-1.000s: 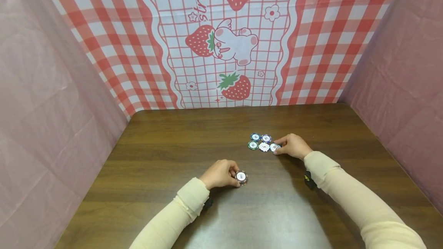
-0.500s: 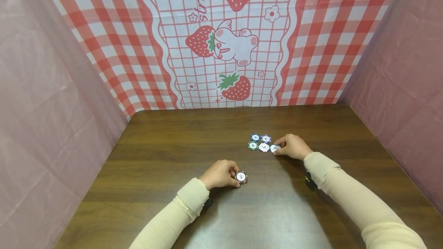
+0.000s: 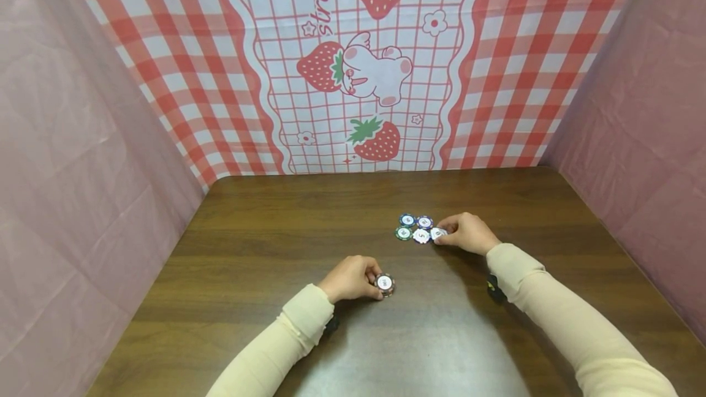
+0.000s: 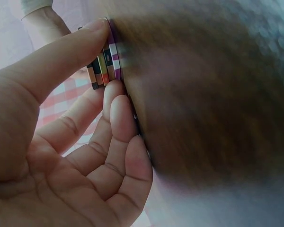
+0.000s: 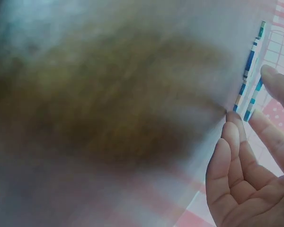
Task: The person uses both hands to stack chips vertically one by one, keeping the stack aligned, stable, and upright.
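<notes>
My left hand (image 3: 349,278) grips a small stack of poker chips (image 3: 385,283) by its edge; the top chip has a white centre marked 100. Several coloured edges of that chip stack (image 4: 104,64) show between thumb and fingers in the left wrist view, at the table surface. Farther back, my right hand (image 3: 467,233) pinches a white-centred poker chip (image 3: 438,234) with blue on its edge. In the right wrist view this pinched chip (image 5: 253,99) is slightly raised off the table. Just left of it lies a white chip (image 3: 421,236) marked 5.
Beside the white chip lies a green-edged chip (image 3: 404,233). Behind them are a blue chip (image 3: 407,220) and a purple-blue chip (image 3: 424,222), all flat on the brown wooden table (image 3: 276,225). A strawberry-print cloth (image 3: 375,78) hangs behind; pink cloths flank both sides.
The chip in my right hand shifts and tilts slightly at the same spot. My left hand and its chip stack stay in place.
</notes>
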The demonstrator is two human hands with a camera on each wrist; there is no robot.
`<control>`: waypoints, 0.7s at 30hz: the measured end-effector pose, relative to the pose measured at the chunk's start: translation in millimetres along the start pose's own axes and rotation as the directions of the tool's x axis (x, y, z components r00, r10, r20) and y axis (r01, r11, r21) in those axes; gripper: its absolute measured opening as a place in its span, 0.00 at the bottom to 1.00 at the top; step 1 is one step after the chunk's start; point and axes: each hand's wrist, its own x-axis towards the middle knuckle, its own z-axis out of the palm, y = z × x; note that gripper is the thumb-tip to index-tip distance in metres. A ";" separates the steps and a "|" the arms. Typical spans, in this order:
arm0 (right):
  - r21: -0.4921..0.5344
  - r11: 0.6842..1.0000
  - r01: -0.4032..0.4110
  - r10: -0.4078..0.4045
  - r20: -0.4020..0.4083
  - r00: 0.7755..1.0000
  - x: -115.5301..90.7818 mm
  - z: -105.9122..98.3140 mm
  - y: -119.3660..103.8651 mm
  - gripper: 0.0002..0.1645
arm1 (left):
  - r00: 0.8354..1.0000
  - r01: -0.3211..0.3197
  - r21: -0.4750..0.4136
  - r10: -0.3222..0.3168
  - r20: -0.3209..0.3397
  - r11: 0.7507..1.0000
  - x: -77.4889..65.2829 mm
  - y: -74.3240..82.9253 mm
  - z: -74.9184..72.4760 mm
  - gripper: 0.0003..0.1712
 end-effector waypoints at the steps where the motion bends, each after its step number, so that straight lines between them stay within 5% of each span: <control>1: 0.008 1.000 0.002 -0.002 -0.008 1.000 0.2 -0.4 -0.3 0.20 | 1.000 0.000 -0.001 0.000 0.000 1.000 -0.1 0.1 0.0 0.17; 21: 0.068 0.990 0.122 -0.109 -0.165 0.980 -0.8 -2.3 -16.3 0.21 | 1.000 0.001 -0.003 -0.001 -0.002 1.000 -0.2 -0.1 -0.5 0.17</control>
